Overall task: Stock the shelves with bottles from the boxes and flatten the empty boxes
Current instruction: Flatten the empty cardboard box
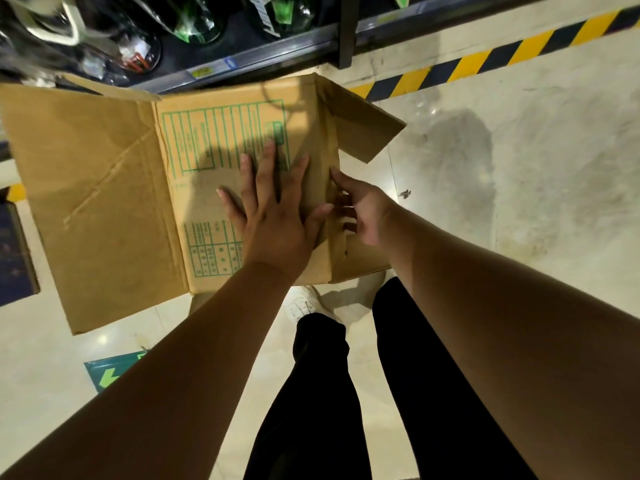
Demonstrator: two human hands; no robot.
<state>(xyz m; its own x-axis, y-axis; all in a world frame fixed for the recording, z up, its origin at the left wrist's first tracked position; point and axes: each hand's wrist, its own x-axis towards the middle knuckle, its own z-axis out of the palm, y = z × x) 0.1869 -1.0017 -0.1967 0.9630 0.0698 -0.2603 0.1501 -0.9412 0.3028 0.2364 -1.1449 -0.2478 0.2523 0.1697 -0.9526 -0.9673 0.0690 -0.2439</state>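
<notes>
1. Head view, looking down: the box lies opened out on the floor, no bottles visible in it, its far edge just short of the shelf.
2. Bottles stand on the shelf beyond the box, blurred.
3. Left hand: fingers straight and spread wide, palm flat on the box's green-printed panel, pressing it down.
4. Right hand: at the box's right fold, thumb on the near face and fingers curled round the edge of the side panel, which they pinch.
5. A flap stands up at the box's right far corner, not yet flat.
6. Step in hand, as judged: flattening; the left part of the box lies down, the right side is partly raised.
7. Handling, as judged:
   - Cardboard is light and stiff across a panel, and gives only along its creases.
   - Take hold at a free edge close to a crease, while a flat palm pins the neighbouring panel.
   - A raised panel may spring back, and torn edges near the right hand could rip further.
</notes>
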